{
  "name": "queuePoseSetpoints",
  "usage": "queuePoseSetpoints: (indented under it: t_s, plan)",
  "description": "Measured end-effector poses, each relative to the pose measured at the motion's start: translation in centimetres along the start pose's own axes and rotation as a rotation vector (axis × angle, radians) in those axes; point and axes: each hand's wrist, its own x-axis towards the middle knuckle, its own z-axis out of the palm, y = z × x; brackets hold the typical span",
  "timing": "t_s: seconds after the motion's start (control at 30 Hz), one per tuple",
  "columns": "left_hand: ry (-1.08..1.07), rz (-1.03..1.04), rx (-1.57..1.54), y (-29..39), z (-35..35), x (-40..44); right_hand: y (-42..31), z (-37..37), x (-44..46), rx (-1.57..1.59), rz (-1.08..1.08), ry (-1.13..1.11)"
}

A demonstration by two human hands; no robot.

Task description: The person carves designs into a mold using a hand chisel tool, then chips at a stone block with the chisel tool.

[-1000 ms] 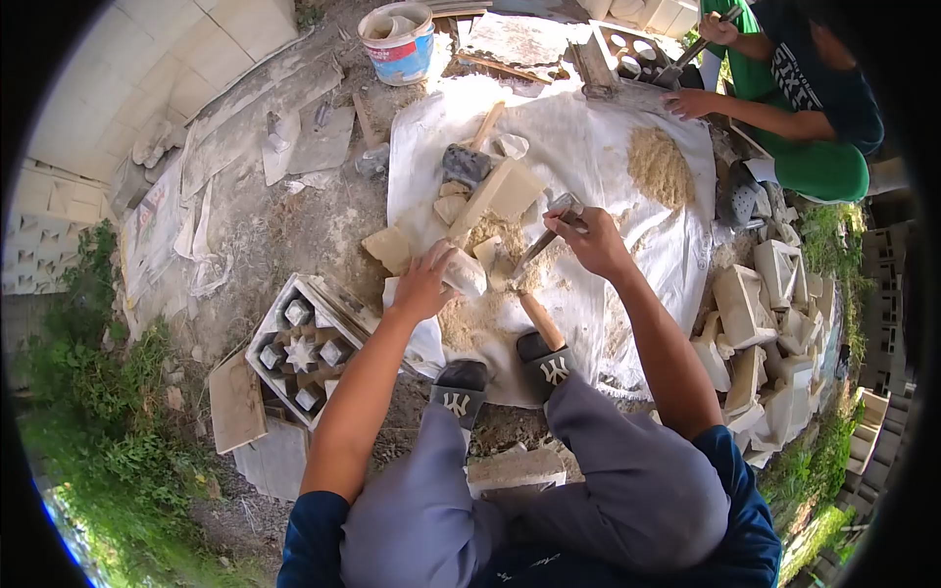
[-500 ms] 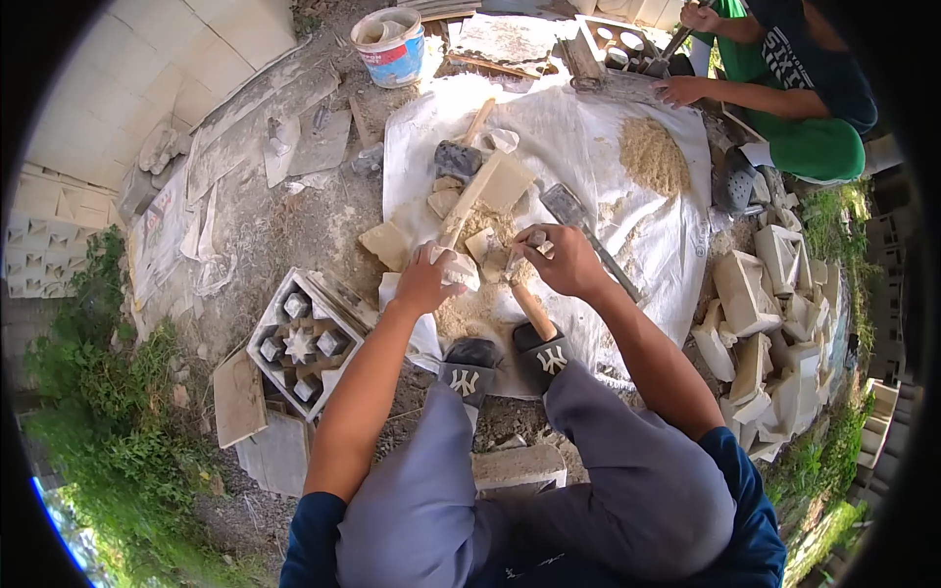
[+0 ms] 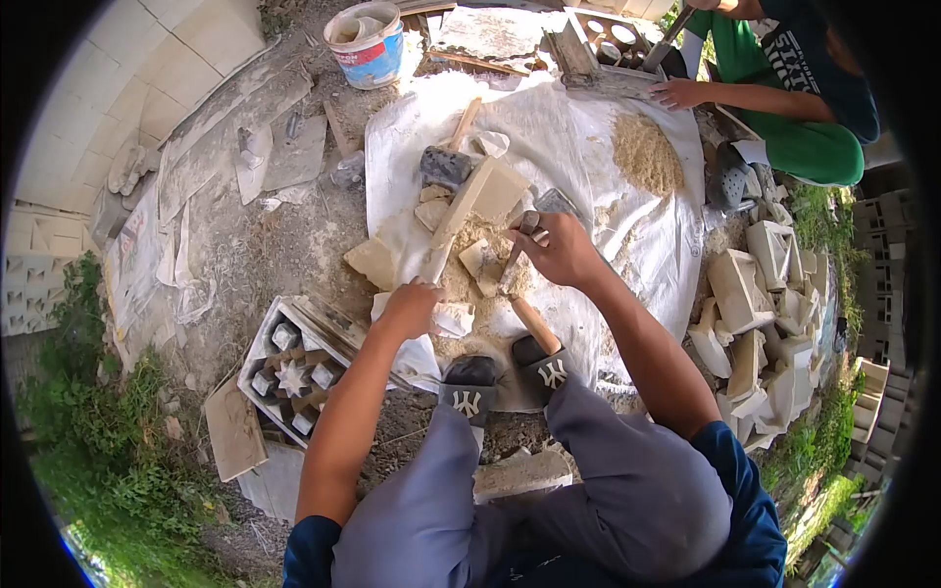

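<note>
My left hand (image 3: 410, 309) is closed at a pale broken block piece (image 3: 455, 319), low over the white sheet (image 3: 392, 162), its fingertips partly hidden. In my right hand (image 3: 561, 251) is a metal chisel (image 3: 513, 263), tilted with its lower end down among sandy crumbs. Beside that end, a wooden handle (image 3: 535, 323) leans against my right slipper (image 3: 541, 361); what it is fixed to is unclear. A pale angled block (image 3: 461, 218) and a smaller chunk (image 3: 480, 265) lie between my hands. Beyond them rests a mallet with a dark head (image 3: 447, 167).
A co-worker (image 3: 784, 108) crouches at the upper right beside a mould box (image 3: 613, 44). Broken blocks (image 3: 745, 294) are heaped on the right. A star-patterned mould (image 3: 294, 367) stands at left, a paint bucket (image 3: 368, 49) at the back. Sand (image 3: 647, 152) lies on the sheet.
My left hand has come down and nearer to me with the pale piece. My right hand has shifted slightly, still holding the chisel. The view has turned a little.
</note>
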Motion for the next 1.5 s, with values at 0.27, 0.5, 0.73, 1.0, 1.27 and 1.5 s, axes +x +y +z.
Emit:
queuePoseSetpoints:
  t_s: [0.27,0.5,0.73,1.0,1.27,1.5]
  plan:
    - [0.425,-0.196,-0.237,3.8,-0.5,-1.6,0.0,2.6,1.0,0.188,-0.008,0.062]
    - [0.593,-0.178,-0.369,4.8,3.1,0.6,2.0,3.2,-0.7,0.37,0.011,0.005]
    - [0.648,-0.215,-0.319,5.5,6.1,-0.1,2.3,2.7,-2.7,0.928,0.055,0.284]
    - [0.682,-0.098,-0.436,8.5,7.2,-2.0,-2.4,0.0,-4.0,0.869,-0.087,0.225]
    - [0.773,-0.239,-0.635,7.7,7.0,-0.7,-3.5,2.4,-4.7,1.007,-0.095,0.177]
    - [0.795,-0.233,-0.86,6.3,6.1,0.8,-2.4,1.9,-5.4,0.825,-0.015,0.058]
